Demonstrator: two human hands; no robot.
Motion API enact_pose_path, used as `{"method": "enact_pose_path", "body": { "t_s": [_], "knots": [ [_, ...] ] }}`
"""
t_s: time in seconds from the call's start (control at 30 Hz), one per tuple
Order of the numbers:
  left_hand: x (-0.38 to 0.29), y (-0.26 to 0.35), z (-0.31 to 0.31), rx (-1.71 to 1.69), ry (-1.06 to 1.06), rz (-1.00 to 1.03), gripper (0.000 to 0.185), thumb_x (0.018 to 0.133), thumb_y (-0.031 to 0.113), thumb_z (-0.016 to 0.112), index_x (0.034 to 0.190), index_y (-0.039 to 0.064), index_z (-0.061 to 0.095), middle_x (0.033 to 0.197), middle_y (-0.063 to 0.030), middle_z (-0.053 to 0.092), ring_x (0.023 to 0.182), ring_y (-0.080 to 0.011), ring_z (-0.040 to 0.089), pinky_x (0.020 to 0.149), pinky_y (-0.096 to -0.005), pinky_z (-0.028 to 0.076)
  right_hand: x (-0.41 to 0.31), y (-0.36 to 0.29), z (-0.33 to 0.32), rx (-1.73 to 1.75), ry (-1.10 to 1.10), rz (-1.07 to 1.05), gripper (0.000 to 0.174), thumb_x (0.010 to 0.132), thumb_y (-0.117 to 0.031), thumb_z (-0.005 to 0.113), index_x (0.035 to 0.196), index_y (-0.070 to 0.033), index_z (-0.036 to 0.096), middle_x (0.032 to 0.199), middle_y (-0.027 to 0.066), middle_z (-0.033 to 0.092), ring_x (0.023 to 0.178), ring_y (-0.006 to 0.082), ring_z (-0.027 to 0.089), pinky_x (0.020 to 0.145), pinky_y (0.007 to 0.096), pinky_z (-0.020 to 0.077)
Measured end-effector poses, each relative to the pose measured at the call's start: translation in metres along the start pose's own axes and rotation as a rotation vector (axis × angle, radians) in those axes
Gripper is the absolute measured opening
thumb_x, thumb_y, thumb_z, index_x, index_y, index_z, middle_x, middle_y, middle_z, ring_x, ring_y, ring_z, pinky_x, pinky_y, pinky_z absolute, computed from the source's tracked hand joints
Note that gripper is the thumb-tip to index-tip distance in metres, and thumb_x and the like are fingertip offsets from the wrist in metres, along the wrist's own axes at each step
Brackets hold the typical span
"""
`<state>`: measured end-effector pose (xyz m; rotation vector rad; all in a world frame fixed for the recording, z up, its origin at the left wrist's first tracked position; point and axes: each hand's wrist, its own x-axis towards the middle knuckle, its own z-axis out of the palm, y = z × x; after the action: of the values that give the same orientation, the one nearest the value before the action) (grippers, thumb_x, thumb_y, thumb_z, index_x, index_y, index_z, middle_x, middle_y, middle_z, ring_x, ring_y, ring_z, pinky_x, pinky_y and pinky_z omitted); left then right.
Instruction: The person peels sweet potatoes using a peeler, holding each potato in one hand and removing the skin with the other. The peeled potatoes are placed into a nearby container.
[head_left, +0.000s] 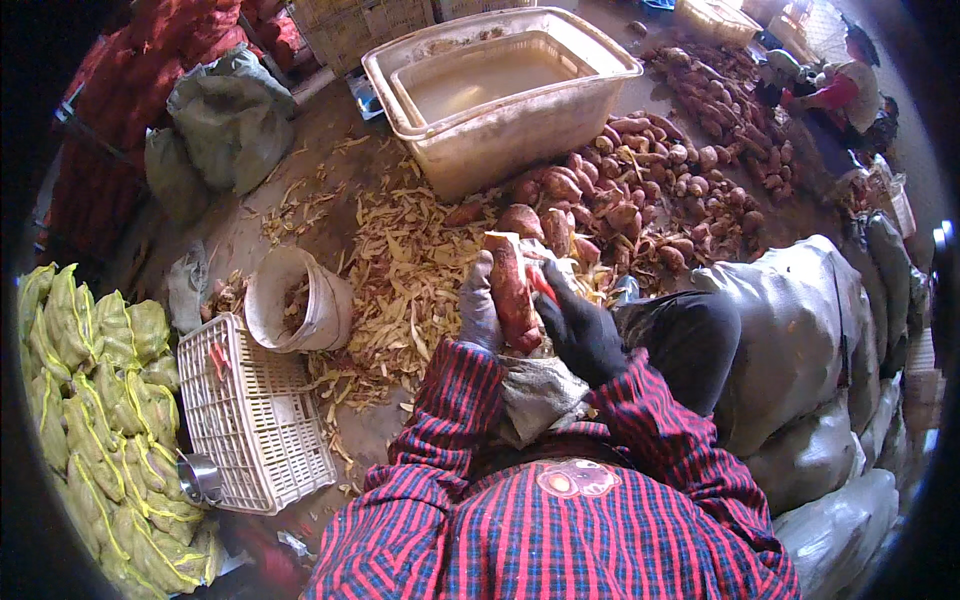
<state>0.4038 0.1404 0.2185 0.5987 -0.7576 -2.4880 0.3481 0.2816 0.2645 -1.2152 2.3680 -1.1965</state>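
Observation:
A long red-skinned sweet potato stands nearly upright before me, with a pale bare patch at its top end. My left hand, in a grey glove, grips it along its left side. In my right hand, gloved in black, is a red-handled tool, likely a peeler; its blade is hidden. The tool lies close against the sweet potato's right side. Below both hands a pale woven cloth covers my lap. Yellowish peelings cover the floor to the left.
Unpeeled sweet potatoes are heaped ahead right, beside a large tub of cloudy water. A white bucket and a plastic crate stand left, near stacked green mesh sacks. Grey sacks line my right. Another person sits far right.

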Motion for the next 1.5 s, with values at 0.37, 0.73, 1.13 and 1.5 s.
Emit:
{"method": "enact_pose_path", "body": {
  "t_s": [0.37, 0.73, 1.13, 1.5],
  "knots": [
    [0.023, -0.012, -0.023, -0.204, 0.039, -0.028, 0.047, 0.088, 0.045, 0.057, 0.110, 0.004, 0.061, 0.100, -0.0061, 0.063, 0.084, -0.0182, 0.062, 0.076, -0.0333, 0.051, -0.004, -0.013, 0.014, -0.255, -0.291, 0.114, 0.057, 0.091, -0.035, 0.050, 0.140, -0.011, 0.033, 0.078, 0.0251, 0.063, 0.069, 0.0431, 0.062, 0.060, 0.0525, 0.0460],
    [0.016, 0.037, -0.006, -0.024, 0.024, -0.010, 0.062, 0.085, 0.064, 0.046, 0.109, 0.008, 0.060, 0.086, -0.0049, 0.064, 0.071, -0.0193, 0.061, 0.065, -0.0333, 0.053, -0.050, 0.011, -0.023, 0.162, -0.326, 0.068, 0.047, 0.090, -0.025, 0.060, 0.135, -0.017, 0.048, 0.080, 0.0216, 0.063, 0.073, 0.0333, 0.067, 0.067, 0.0366, 0.0511],
    [0.024, 0.025, -0.026, -0.082, 0.123, 0.026, 0.074, 0.078, 0.066, 0.055, 0.122, 0.006, 0.054, 0.103, -0.0120, 0.065, 0.087, -0.0284, 0.064, 0.081, -0.0404, 0.054, -0.055, 0.009, 0.007, -0.157, -0.638, 0.161, 0.054, 0.090, -0.037, 0.053, 0.139, -0.019, 0.039, 0.083, 0.0253, 0.062, 0.076, 0.0421, 0.063, 0.063, 0.0509, 0.0483],
    [0.026, 0.010, -0.029, 0.103, 0.407, 0.191, 0.051, 0.082, 0.048, 0.064, 0.106, 0.003, 0.063, 0.098, -0.0039, 0.064, 0.081, -0.0156, 0.061, 0.075, -0.0304, 0.051, -0.040, 0.019, 0.030, -0.321, -0.426, 0.093, 0.064, 0.085, -0.034, 0.059, 0.140, -0.014, 0.035, 0.081, 0.0226, 0.062, 0.074, 0.0407, 0.061, 0.062, 0.0490, 0.0467]
  ]
}}
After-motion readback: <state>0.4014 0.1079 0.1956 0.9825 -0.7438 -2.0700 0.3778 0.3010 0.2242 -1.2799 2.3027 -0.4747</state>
